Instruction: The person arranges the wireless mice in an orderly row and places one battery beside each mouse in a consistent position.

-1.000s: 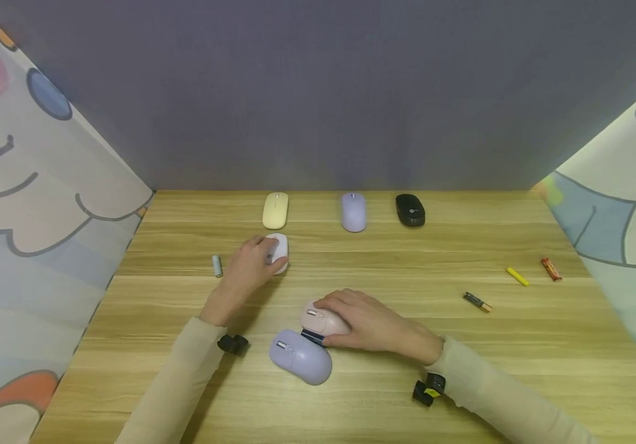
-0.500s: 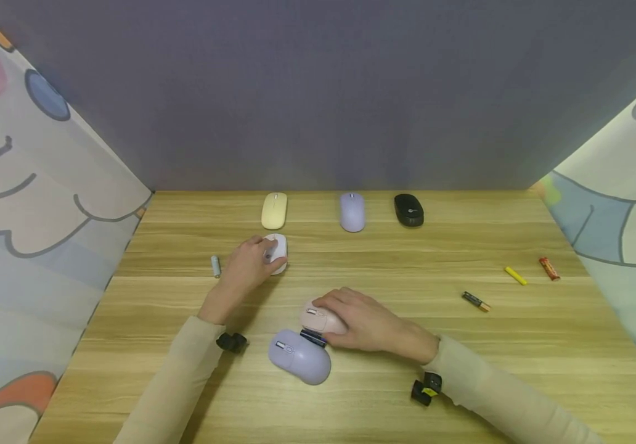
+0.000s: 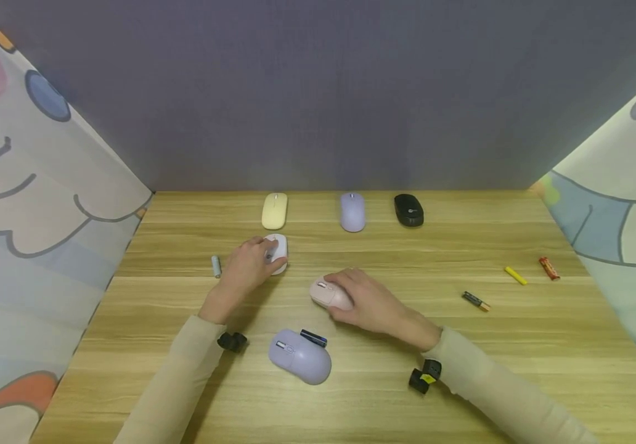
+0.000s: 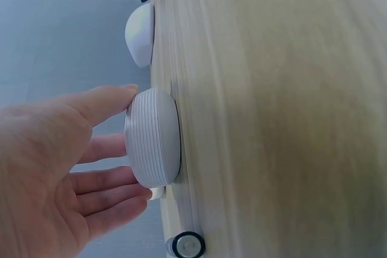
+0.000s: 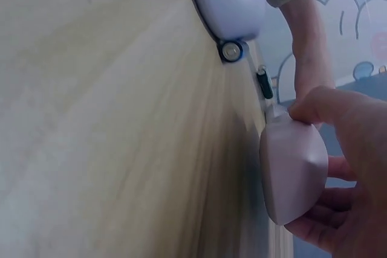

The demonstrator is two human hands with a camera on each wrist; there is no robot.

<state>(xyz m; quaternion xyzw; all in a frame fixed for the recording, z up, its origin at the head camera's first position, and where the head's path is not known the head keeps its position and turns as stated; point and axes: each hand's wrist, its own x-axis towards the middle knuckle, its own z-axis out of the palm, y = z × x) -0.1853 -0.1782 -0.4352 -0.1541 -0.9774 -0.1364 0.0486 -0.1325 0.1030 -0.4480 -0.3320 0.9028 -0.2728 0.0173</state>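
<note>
A white mouse sits on the wooden table, and my left hand grips it by its sides. In the left wrist view my thumb lies on one side of the ridged white mouse and fingers on the other. My right hand holds a pale pink mouse between thumb and fingers, right of the table's middle; whether it touches the wood I cannot tell. Nearer to me lies a large purple mouse with a dark battery beside its far edge.
Along the back stand a yellow mouse, a smaller purple mouse and a black mouse. A light blue battery lies left of my left hand. On the right lie a black-and-copper battery, a yellow stick and a red-wrapped piece.
My right hand has carried the pink mouse away from the large purple mouse, farther back and slightly right. The dark battery now shows fully. My left hand stays on the white mouse.
</note>
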